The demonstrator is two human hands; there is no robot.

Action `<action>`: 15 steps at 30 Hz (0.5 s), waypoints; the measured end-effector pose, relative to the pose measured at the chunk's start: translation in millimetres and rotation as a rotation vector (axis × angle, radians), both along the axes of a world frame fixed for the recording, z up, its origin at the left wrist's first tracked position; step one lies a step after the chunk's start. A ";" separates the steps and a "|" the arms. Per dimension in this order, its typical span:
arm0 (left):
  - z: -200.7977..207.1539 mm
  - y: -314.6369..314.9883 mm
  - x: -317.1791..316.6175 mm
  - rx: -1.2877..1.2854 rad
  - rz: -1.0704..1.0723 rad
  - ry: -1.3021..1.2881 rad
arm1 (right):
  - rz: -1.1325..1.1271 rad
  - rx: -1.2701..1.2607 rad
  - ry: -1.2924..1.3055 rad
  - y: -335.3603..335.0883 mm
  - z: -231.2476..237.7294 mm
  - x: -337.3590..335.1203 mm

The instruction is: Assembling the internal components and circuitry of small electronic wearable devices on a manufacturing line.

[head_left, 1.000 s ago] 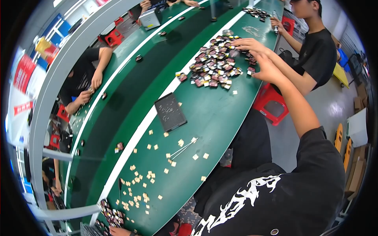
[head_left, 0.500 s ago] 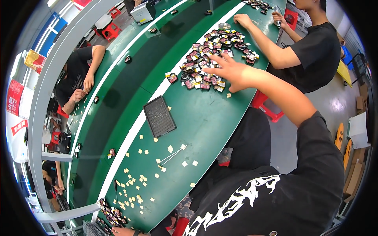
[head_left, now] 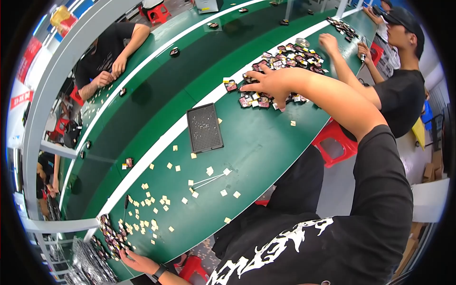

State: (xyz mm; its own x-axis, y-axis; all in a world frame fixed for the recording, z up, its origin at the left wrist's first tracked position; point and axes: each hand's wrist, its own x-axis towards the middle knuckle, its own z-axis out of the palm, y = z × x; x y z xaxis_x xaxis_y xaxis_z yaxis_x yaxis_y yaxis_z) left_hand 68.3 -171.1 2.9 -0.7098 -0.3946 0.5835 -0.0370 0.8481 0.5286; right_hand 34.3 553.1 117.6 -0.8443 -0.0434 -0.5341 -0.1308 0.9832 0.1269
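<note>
My right arm reaches across the green table, and my right hand (head_left: 273,85) is open, fingers spread over the near left part of a heap of small black-cased parts with pink and white faces (head_left: 297,57). Whether its fingertips touch the parts is unclear. At the lower left, a banded wrist enters from the lower edge; it appears to be my left hand (head_left: 137,261), its fingers apart beside another heap of similar parts (head_left: 111,235). Nothing shows in its grasp. Between the heaps lie a black tray (head_left: 205,128), metal tweezers (head_left: 210,180) and several cream squares (head_left: 154,223).
A dark slim tool (head_left: 127,202) lies near the left heap. Shiny packs (head_left: 92,261) fill the lower left corner. One co-worker (head_left: 399,90) sits at the right with a tool; another (head_left: 107,61) works across the table. A red stool (head_left: 335,142) stands by the near edge.
The view has swung, shifting the scene. My right hand has moved left and nearer over the heap, covering more of it. More of the left hand and its wristband now shows beside the left heap.
</note>
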 end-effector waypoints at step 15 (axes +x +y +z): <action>10.1 55.4 5.1 -0.001 -0.210 0.004 | 0.085 -0.022 0.355 1.5 -27.4 3.5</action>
